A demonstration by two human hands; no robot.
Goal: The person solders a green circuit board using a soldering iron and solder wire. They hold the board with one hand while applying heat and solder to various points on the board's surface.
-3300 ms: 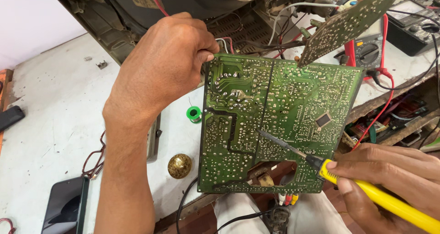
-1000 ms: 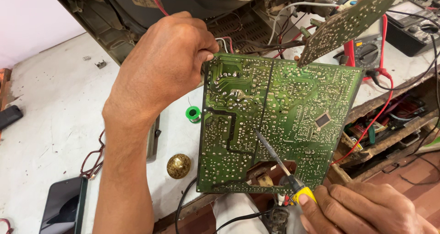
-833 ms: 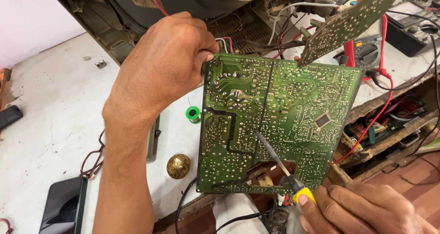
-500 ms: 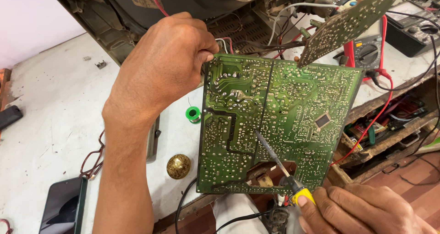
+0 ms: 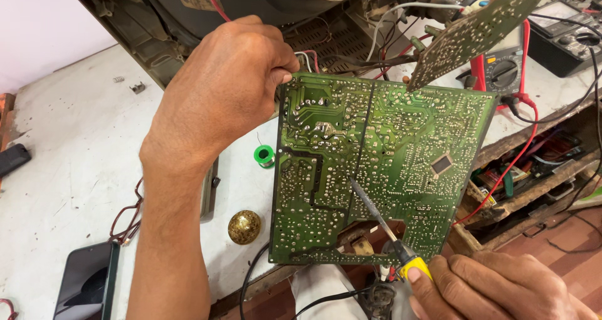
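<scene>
Solder-side up, the green circuit board [image 5: 382,169] stands tilted on edge over the front of the white workbench [image 5: 69,169], its top left corner clamped in the left hand [image 5: 226,88], fingers curled over the rim and thumb pressed against the copper face. The right hand [image 5: 501,288] is closed around the yellow handle of a soldering iron [image 5: 385,229], whose thin metal tip rests on or just above a joint near the lower middle of the board, beside a rectangular cut-out.

By the look of it, the step in hand is working one solder joint; the next touch would call for a steady tip on that single pad and a board held still, since neighbouring joints sit close.

The left forearm rises straight from the bottom of the view, wrist bent so the knuckles face the camera; the right hand comes in low from the bottom right corner.

Just left of the board lie a green solder spool [image 5: 264,155] and a round brass tin [image 5: 244,226]; a dark phone [image 5: 88,279] sits near the bench edge. Behind, a smaller circuit board [image 5: 476,31] leans over a multimeter [image 5: 505,72] with red leads.
</scene>
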